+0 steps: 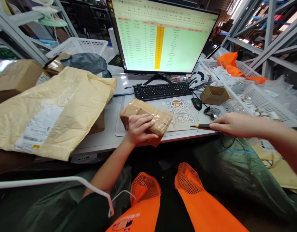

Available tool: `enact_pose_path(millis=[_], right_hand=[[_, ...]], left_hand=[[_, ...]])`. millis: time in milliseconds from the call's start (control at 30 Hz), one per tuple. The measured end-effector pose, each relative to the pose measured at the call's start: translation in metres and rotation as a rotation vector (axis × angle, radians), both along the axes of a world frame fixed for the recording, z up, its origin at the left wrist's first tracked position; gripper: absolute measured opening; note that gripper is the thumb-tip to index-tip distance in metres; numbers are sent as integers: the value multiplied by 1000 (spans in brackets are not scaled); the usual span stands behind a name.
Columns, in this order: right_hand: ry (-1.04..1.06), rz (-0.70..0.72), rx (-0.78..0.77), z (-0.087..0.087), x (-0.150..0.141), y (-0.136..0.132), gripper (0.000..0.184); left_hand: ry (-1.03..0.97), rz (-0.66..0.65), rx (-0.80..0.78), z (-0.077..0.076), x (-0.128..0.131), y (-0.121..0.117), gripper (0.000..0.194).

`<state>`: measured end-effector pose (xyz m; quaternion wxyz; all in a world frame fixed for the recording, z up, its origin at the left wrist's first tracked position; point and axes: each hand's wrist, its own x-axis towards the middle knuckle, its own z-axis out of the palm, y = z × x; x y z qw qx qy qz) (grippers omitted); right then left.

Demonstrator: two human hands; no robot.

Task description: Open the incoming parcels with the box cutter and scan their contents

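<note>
My left hand (pixel 140 127) is wrapped over the near side of a small brown cardboard box (pixel 155 116) bound in clear tape. The box is tilted at the front edge of the desk, partly over a printed desk mat (pixel 182 120). To the right, my right hand (pixel 232 124) grips a slim black-and-yellow utility knife (pixel 203 126). Its tip points left toward the box, with a gap between them. A handheld barcode scanner (pixel 212 112) lies just beyond my right hand, and a black mouse (pixel 196 103) is near it.
A large yellow padded mailer (pixel 54 106) rests at left on other parcels. Behind the box are a black keyboard (pixel 163 91) and a monitor (pixel 160 38) showing a spreadsheet. An open small carton (pixel 215 95) and white plastic baskets (pixel 271 103) stand at right.
</note>
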<state>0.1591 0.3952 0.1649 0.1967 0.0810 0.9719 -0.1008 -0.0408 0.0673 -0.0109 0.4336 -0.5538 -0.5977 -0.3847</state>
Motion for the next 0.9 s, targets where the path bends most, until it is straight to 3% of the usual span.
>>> enact_pose_path(millis=[100, 200, 300, 367, 433, 500, 567, 733, 900], right_hand=[[191, -118, 15, -56, 2, 13, 52], [380, -166, 20, -118, -22, 10, 52], [491, -167, 37, -154, -52, -11, 52], [643, -56, -5, -156, -65, -35, 52], [781, 175, -149, -147, -74, -63, 57], [827, 406, -329, -136, -82, -88, 62], [816, 516, -453, -129, -91, -108, 63], [893, 447, -497, -127, -103, -136, 57], [926, 365, -224, -119, -102, -155, 36]], left_hand=[[-92, -6, -77, 12, -4, -9, 67], [-263, 207, -209, 24, 22, -3, 67], [-330, 340, -285, 31, 48, 7, 56], [-310, 370, -304, 32, 55, 10, 50], [-283, 369, -318, 31, 56, 9, 44], [-248, 358, -307, 30, 53, 4, 36], [-183, 347, -264, 29, 51, -2, 26], [-167, 314, -133, 21, 55, -7, 18], [-258, 296, 112, 16, 62, 3, 13]])
